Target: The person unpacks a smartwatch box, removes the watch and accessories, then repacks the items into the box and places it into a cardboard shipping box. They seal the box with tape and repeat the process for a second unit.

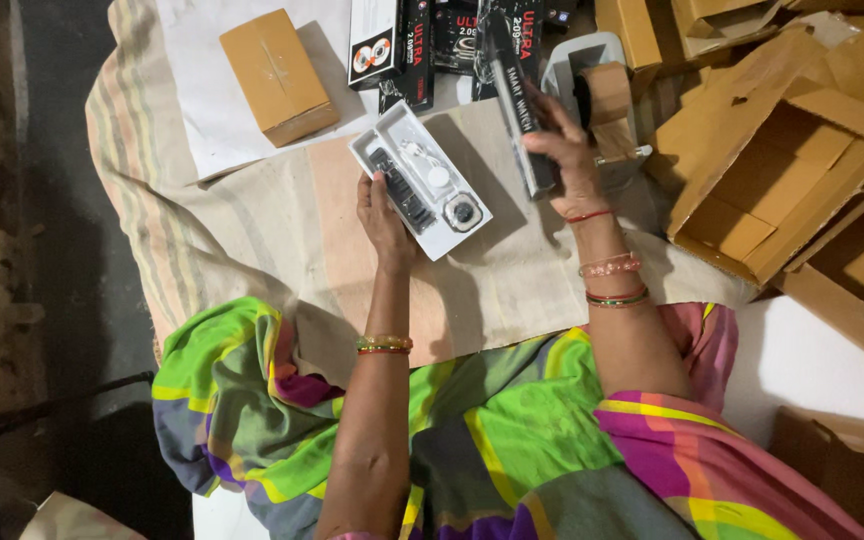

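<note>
Left hand (384, 222) pinches the near edge of the white plastic insert tray (420, 180), which is tilted above the striped cloth (282, 230); it holds a dark strap, white cable and watch body. Right hand (564, 140) is clamped around the black printed box sleeve (514, 90), held upright beside the tray.

Risk: with a one-edge grip and a tilted tray, loose parts could slide out. The sleeve mouth looks narrow, so a skewed tray would jam.

Hidden: left fingertips under the tray, the sleeve opening, whether parts are seated. The tape dispenser (592, 85) is partly behind the right hand.
</note>
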